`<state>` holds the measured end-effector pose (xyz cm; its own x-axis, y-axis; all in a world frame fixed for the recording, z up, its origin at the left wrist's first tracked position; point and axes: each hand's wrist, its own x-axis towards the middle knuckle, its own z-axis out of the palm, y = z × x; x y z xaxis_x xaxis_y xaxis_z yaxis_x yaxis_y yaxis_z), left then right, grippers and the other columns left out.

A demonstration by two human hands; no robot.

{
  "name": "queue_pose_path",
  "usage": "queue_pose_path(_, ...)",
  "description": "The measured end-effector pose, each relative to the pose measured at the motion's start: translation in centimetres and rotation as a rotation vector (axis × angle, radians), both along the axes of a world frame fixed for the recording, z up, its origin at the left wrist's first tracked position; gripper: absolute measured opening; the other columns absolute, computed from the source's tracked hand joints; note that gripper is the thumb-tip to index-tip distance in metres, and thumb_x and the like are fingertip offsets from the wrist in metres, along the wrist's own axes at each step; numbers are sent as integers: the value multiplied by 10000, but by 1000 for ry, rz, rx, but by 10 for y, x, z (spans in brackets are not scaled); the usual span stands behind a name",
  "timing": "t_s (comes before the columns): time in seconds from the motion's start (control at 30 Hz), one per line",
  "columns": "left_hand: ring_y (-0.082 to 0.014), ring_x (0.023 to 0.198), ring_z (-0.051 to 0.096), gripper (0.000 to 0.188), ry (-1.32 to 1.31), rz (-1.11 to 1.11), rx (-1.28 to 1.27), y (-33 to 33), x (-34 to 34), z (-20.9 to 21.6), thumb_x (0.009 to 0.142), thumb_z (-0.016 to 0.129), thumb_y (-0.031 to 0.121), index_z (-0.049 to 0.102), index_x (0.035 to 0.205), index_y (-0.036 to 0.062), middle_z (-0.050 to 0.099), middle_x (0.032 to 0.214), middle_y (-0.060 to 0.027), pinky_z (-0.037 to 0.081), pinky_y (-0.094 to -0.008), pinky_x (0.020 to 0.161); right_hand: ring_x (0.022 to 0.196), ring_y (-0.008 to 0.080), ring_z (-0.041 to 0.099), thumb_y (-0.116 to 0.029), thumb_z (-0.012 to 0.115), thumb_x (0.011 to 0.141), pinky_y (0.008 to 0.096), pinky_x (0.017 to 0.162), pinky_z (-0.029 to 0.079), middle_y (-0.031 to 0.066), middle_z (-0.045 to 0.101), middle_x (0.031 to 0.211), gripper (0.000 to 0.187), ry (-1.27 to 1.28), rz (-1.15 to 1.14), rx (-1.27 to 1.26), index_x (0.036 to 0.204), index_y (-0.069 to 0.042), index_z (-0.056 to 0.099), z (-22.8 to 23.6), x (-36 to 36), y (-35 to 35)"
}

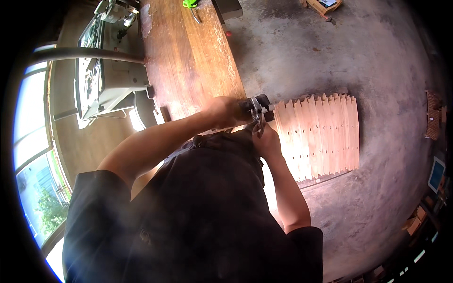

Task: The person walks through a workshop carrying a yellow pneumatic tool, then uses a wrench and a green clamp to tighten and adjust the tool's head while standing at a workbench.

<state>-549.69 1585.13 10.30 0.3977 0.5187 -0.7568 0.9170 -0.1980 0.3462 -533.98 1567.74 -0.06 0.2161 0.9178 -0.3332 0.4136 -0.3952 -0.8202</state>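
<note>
My left hand [223, 112] is closed around a black, roughly cylindrical tool body [246, 104] near the right edge of the wooden bench. In my right hand [268, 141] is a silver wrench [258, 114], gripped by its lower end. The wrench's upper end lies across the end of the black tool and appears to touch it. The exact kind of tool is hard to make out, since my left fingers cover much of it. Both hands are close together in front of my dark shirt.
The wooden bench [186, 61] runs away from me, with a bright green air blow gun [190, 4] at its far end. To the right, a row of notched wooden boards [321, 137] stands over the concrete floor [377, 70]. A light-coloured machine [118, 78] stands left of the bench.
</note>
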Motion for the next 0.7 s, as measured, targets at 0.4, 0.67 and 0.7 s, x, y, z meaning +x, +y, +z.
queue_pose_path(0.4, -369, 917, 730, 460, -313, 117, -81, -49, -50, 0, 708, 796, 208, 702, 1110, 3, 741, 948, -224, 565, -439, 841, 808, 430, 713, -123, 669, 915, 514, 746, 565, 233, 712, 825, 140, -268, 282, -250, 983, -7, 629, 110, 6, -21)
queue_pose_path(0.67, -188, 852, 678, 396, -587, 237, -255, -50, -77, -3, 724, 773, 97, 692, 1095, -13, 718, 892, -112, 551, -369, 798, 772, 409, 716, -112, 694, 881, 502, 728, 575, 216, 703, 780, 171, -377, 324, -184, 1003, -8, 635, 109, -12, -19)
queue_pose_path(0.7, -168, 846, 663, 379, -605, 253, -318, -48, -79, -3, 728, 767, 81, 690, 1086, -16, 710, 885, -93, 547, -356, 788, 765, 408, 715, -106, 693, 875, 501, 724, 576, 214, 701, 775, 173, -382, 319, -172, 1004, -7, 634, 105, -13, -19)
